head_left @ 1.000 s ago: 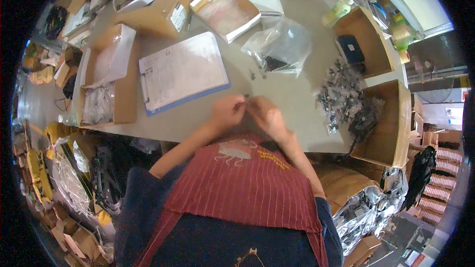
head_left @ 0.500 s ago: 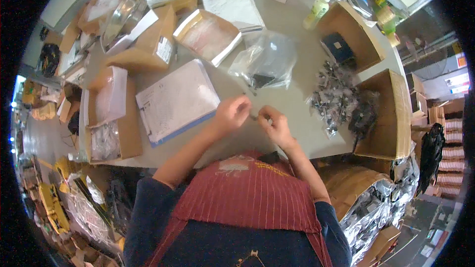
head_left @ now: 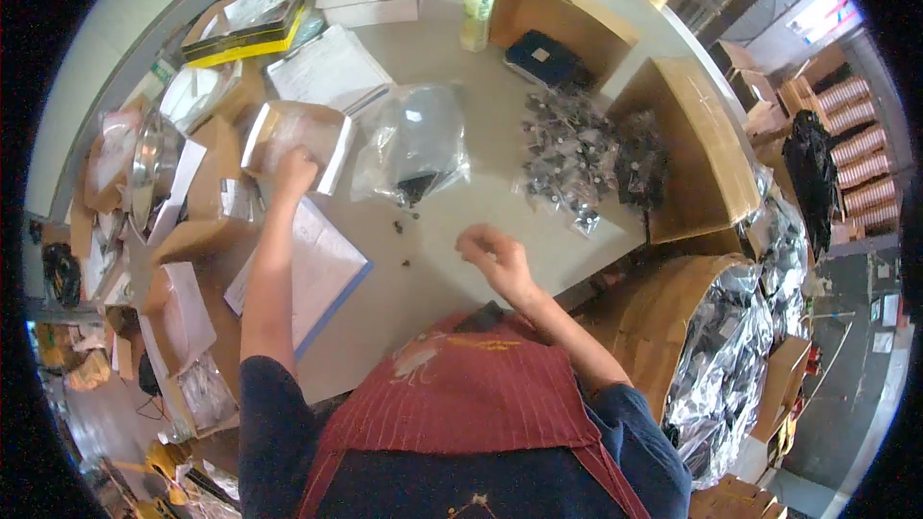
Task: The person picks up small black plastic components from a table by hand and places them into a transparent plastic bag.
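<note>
My left hand (head_left: 296,171) is over the near side of a shallow white-edged cardboard box (head_left: 332,161) lined with clear plastic bags (head_left: 306,125). Its fingers are bent together, and what they grip is hidden. Above the grey table, my right hand (head_left: 498,259) has its fingers curled inward; anything between them is too small to make out. Between the hands lie a few tiny dark parts (head_left: 398,227). Just beyond them rests a large clear plastic bag (head_left: 413,135) with dark pieces (head_left: 415,188) at its near end.
A pile of small bagged dark parts (head_left: 572,149) spreads at right, beside an open carton (head_left: 707,154). Clipped papers (head_left: 312,269) lie under my left forearm. A capped bottle (head_left: 476,12) stands at the back near another carton (head_left: 567,14). More boxes (head_left: 183,317) line the left edge.
My left hand has left the right hand's side and moved left and away to the white-edged box. My right hand stays over the table. The view has turned to the right.
</note>
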Tool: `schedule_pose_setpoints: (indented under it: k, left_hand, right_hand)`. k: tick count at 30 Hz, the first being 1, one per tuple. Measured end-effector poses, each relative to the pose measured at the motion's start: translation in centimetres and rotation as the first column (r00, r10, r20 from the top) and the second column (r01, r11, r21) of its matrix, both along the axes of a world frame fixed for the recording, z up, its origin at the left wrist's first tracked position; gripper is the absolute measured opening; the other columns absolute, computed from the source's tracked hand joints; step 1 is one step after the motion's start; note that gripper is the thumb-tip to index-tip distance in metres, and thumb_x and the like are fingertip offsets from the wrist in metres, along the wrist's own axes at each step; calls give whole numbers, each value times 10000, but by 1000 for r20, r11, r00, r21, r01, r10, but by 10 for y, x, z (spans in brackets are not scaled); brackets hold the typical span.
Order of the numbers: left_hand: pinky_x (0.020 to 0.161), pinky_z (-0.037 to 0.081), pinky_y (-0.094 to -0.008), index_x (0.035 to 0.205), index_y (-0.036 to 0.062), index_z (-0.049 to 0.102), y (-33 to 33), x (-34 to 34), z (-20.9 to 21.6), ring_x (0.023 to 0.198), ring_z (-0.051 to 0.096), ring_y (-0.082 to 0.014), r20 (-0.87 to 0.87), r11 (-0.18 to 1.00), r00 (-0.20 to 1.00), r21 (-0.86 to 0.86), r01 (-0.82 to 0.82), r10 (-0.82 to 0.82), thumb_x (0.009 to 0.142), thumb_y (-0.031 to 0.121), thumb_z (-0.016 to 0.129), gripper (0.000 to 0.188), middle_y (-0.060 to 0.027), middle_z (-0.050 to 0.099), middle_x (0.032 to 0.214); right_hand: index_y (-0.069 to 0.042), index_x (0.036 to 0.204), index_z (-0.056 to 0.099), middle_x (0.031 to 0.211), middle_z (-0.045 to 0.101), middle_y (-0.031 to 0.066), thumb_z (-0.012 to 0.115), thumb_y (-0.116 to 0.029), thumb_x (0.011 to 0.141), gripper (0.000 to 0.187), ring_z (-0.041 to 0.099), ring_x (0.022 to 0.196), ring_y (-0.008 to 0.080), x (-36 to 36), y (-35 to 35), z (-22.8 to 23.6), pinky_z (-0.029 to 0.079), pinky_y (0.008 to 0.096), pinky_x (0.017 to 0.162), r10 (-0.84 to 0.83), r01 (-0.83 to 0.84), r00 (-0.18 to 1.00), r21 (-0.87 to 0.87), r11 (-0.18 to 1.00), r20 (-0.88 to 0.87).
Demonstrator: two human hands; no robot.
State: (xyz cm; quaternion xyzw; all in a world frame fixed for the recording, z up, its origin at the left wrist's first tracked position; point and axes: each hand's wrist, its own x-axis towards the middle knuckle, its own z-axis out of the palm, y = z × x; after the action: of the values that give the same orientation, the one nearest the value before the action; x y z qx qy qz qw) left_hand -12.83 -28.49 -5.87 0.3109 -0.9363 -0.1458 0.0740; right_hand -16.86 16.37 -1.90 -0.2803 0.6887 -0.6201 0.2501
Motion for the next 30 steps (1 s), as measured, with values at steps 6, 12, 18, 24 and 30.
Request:
schedule_pose_setpoints:
  k: [6,12,18,24,30]
  left_hand:
    - [983,471,-414,1117,62,724,33,12,40,1140,620,-367,-139,987,988,151,-48,70,943,328,603,340,-202,653,1245]
    - [983,455,-350,1277,5,645,32,30,9,1135,619,-237,-575,950,799,312,17,175,1010,442,557,520,-125,636,1322]
    - [918,480,-312,1325,4,597,203,61,77,1086,605,-164,-478,329,805,868,372,351,1041,368,515,469,-82,643,1238]
    - [835,458,-284,1235,4,656,243,94,49,921,593,-133,-438,310,817,890,335,375,1000,295,569,384,-51,683,1100]
    - [773,454,-251,1242,-17,654,235,107,65,848,597,-108,-308,153,904,950,273,296,937,228,630,392,-32,690,1024]
  right_hand:
    - [5,1167,603,1030,686,75,599,-121,990,217,647,881,134,-5,4,-14,541,294,763,32,-34,999,121,992,12]
    - [-14,1296,495,1144,657,123,590,-174,1000,350,688,813,172,-3,-18,-4,550,313,735,-41,41,999,-43,998,-17]
    - [-6,1305,500,1142,667,118,606,-167,996,364,668,843,160,0,-57,33,547,304,740,137,-143,987,-80,986,-82]
    - [28,1116,596,831,686,82,673,-154,954,256,660,751,135,-2,-73,11,533,285,672,117,-112,988,-54,992,103]
    - [34,1062,657,753,669,71,632,-65,950,152,656,677,132,2,-62,-3,540,282,624,167,-166,981,-14,986,102]
